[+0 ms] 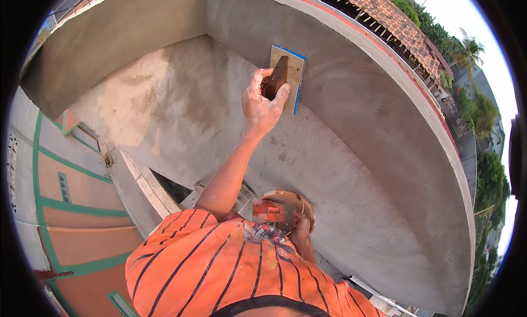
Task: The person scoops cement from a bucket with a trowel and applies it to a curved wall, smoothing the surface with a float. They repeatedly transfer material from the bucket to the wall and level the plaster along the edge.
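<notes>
My left hand, dusted with pale residue, reaches forward with fingers wrapped around the dark handle of a plasterer's float. The float has a tan, rectangular board with a blue layer along its edge. It lies flat against the grey plastered wall, near the wall's foot. Close to my body, my right hand grips the edge of a round container with a pale rim and grey inside. A red-orange patch shows over the container's left part; I cannot tell what it is.
A second grey wall meets the first at a far corner. Between them spreads a rough, stained cement surface. At left, beyond a pale ledge, stands an orange building with green trim. A tiled roof and trees lie beyond the right wall.
</notes>
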Demonstrator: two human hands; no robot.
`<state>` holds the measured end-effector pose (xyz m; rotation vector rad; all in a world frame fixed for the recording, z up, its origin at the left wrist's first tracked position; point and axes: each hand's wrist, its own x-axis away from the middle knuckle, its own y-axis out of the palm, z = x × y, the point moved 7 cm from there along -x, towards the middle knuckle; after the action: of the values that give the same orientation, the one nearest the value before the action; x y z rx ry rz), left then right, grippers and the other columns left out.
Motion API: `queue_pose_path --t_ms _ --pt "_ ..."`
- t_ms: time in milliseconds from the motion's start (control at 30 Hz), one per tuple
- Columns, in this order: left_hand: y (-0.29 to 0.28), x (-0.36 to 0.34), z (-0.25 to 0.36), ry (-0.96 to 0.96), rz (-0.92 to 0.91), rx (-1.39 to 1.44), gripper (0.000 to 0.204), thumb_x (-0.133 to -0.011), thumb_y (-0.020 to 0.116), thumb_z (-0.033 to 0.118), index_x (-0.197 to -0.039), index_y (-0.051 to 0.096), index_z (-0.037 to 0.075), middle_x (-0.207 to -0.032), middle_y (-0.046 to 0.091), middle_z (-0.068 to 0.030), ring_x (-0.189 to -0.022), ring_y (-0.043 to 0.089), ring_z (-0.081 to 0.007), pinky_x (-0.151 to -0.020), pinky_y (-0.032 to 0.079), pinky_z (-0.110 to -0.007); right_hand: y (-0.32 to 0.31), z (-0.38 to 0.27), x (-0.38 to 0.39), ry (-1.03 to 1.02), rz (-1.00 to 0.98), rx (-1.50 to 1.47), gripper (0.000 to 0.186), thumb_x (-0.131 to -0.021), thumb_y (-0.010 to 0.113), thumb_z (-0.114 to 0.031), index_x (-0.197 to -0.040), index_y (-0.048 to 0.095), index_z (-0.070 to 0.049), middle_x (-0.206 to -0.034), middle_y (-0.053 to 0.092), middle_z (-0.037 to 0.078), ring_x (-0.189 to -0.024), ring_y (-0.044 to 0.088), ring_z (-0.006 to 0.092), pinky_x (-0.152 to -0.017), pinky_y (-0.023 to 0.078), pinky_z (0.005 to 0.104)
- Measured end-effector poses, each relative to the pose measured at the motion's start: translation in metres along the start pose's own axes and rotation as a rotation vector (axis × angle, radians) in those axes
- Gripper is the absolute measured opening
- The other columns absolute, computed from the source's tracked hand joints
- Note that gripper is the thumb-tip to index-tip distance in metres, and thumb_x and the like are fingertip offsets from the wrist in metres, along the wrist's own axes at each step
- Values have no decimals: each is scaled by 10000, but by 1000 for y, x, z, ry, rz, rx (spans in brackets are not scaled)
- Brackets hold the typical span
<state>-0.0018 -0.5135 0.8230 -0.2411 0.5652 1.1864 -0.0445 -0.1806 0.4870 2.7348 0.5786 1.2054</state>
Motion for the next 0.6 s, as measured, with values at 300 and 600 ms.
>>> queue_pose_path --t_ms 300,600 --pt "-72 47 -24 -121 131 252 354 -889 743 139 -1160 543 30 -1048 598 -50 -912 587 -105 -833 508 -298 -1 11 -7 -5 4 24 134 -890 664 -172 -836 545 -140 -640 414 -79 -476 346 49 -435 278 228" --pt "10 -3 120 624 432 -215 416 -705 789 13 -1051 560 54 -907 521 -38 -715 577 -151 -572 495 -298 -4 11 -7 -36 -35 28 148 -884 660 -220 -817 535 -179 -644 410 -65 -493 355 82 -480 298 261"
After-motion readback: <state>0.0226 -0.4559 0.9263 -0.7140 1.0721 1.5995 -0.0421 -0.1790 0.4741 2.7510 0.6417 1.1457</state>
